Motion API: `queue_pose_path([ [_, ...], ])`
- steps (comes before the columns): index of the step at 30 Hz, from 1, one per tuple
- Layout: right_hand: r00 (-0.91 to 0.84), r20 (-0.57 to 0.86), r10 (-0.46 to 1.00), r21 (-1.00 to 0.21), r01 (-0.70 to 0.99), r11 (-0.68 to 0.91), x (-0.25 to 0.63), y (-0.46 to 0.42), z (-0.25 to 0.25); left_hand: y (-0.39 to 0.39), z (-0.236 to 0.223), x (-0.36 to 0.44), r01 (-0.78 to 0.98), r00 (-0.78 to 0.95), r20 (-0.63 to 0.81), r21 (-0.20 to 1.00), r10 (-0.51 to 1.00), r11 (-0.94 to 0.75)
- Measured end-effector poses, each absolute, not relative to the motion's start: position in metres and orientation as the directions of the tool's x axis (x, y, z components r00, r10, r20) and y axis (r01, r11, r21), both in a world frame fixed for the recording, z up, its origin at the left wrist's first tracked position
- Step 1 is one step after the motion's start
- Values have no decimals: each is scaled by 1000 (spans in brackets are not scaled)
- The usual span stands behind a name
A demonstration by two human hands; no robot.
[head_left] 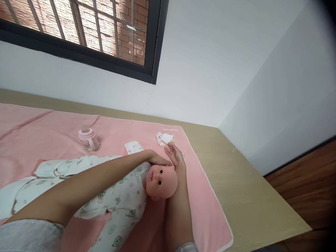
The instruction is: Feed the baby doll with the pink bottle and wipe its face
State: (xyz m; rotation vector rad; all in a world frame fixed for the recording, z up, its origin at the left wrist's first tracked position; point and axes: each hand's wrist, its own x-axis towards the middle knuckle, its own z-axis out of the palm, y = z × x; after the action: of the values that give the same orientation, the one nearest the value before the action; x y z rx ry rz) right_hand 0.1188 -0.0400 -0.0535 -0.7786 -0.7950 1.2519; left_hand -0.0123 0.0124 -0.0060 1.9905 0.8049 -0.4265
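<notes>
A baby doll [164, 182] in a white printed sleepsuit [123, 194] lies on its back, its bare head toward the right. My left arm crosses over its body. With fingers stretched out, my left hand [159, 158] rests along the far side of the doll's head. My right hand [176, 156] is open beside the crown, palm turned toward the head and fingers pointing away from me. The right wrist appears to touch the crown. Neither hand is wrapped round anything. My left forearm hides part of the doll's chest and far arm.
A pink blanket [207, 210] with a white edge covers much of the wooden surface [236, 196]. Toward the back left stands a pink-lidded baby bottle [88, 139]. Small white cloth items [165, 138] lie just beyond my right fingertips. Behind are a white wall and a dark-framed window [151, 45].
</notes>
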Motion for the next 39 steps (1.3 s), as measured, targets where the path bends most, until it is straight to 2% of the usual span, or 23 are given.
queue_pose_path([
  [7, 78, 17, 997, -816, -575, 60, 130, 2, -66, 14, 1, -14, 673, 739, -550, 637, 391, -376],
  [10, 51, 13, 999, -764, -643, 42, 136, 12, -69, 12, 16, -20, 595, 795, -428, 691, 430, -411],
  [13, 32, 112, 993, -770, -629, 107, 147, 10, -60, 4, 37, -35, 496, 835, -251, 728, 490, -473],
  [18, -28, 269, 963, -842, -493, 221, 164, -16, -15, -27, 70, -70, 447, 788, -42, 725, 614, -524],
  [22, -214, 362, 907, -912, -281, 298, 159, -52, 36, -54, 75, -91, 429, 622, 167, 745, 765, -511],
  [25, -411, 315, 855, -948, -99, 302, 143, -78, 67, -69, 72, -102, 336, 599, 286, 758, 748, -559],
  [29, -582, 219, 783, -953, 46, 300, 117, -105, 89, -87, 69, -119, 264, 689, 292, 752, 664, -604],
  [35, -632, 146, 761, -912, 213, 351, 89, -130, 97, -119, 66, -148, 269, 656, 240, 812, 716, -518],
  [39, -648, 155, 746, -900, 219, 378, 83, -144, 98, -136, 59, -154, 259, 652, 165, 869, 740, -422],
])
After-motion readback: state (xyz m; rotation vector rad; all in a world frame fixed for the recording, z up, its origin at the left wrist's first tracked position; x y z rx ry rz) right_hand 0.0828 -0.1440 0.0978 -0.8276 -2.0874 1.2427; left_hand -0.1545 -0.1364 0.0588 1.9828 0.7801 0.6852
